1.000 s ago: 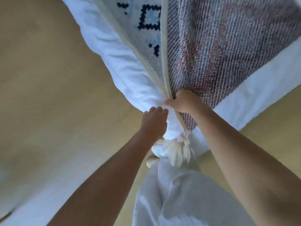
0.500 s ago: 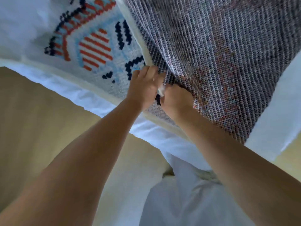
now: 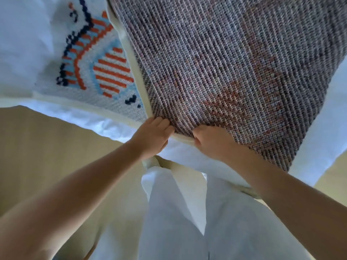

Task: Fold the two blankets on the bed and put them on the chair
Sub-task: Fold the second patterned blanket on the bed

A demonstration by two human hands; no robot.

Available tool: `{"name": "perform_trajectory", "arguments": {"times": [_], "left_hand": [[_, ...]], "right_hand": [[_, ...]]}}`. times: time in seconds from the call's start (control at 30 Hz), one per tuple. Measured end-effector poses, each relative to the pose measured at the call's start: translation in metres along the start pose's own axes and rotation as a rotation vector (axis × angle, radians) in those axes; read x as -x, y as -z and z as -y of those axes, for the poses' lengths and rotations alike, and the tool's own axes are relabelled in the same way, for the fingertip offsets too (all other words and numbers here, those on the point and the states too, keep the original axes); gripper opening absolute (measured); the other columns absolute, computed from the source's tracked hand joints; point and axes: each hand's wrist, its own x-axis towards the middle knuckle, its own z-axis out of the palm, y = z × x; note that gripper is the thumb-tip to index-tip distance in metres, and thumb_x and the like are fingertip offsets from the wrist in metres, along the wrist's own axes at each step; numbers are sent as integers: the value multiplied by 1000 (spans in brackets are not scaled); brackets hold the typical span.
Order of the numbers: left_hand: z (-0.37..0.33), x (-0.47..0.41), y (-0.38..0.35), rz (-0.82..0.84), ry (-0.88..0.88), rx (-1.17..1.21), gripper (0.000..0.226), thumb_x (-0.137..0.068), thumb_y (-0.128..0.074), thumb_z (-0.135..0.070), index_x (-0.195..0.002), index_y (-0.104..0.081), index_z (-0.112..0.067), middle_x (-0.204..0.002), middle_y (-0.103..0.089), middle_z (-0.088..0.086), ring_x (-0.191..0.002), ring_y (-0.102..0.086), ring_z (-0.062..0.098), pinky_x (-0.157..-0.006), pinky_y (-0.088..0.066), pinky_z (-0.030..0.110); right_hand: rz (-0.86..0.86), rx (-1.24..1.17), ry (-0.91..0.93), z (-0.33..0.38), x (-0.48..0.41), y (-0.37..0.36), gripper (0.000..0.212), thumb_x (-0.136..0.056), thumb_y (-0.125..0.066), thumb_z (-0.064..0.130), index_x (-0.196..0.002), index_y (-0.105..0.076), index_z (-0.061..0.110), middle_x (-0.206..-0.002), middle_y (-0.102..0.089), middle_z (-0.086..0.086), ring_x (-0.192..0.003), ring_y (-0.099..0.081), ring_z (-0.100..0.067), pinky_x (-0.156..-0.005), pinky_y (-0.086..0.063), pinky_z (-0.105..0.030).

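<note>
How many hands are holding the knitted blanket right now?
2. The left hand grips the knitted blanket at its folded corner; the right hand pinches its cream edge just beside.

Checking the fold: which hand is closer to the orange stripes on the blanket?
Left. The left hand lies below and right of the orange stripes; the right hand grips the blanket farther right.
</note>
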Motion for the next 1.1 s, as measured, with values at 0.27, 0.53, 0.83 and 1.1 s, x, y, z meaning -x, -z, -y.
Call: {"name": "perform_trajectory", "arguments": {"times": [0.27,0.53,0.83,1.1], "left_hand": [[107,-10,7,-189,-132,-57,30,-74,-44,-23,-99,-53,-11,-91,-60,12,-92,-46,28,-86,-37,42],[224,-64,35,-472,-191,-145,26,-76,-50,-18,-99,-62,-13,-102,-64,14,-102,-40,27,-92,-34,45],[225,-16,84,-181,-125,0,21,-87,-33,-17,-89,-52,-8,-74,-64,3,-62,-56,23,-66,-27,31],[236,92,60,348,155,143,33,-86,-49,-36,-110,-50,-13,-110,-55,7,-104,-54,27,-75,-48,38]], "right_hand": [[-59,-162,-107,55,-37,41,14,-92,-46,27,-88,-49,14,-83,-49,-1,-76,-50,-22,-64,-37,-29],[-428,-233,-376,137,-140,90,25,-92,-48,19,-113,-50,6,-109,-55,-11,-97,-55,-28,-75,-42,-34],[-422,-137,-500,167,-171,93,21,-92,-46,13,-110,-52,6,-102,-60,-12,-85,-60,-30,-63,-39,-32],[132,-3,-300,216,-175,44,21,-87,-49,21,-106,-54,12,-111,-61,-11,-99,-60,-33,-75,-48,-36]]}}
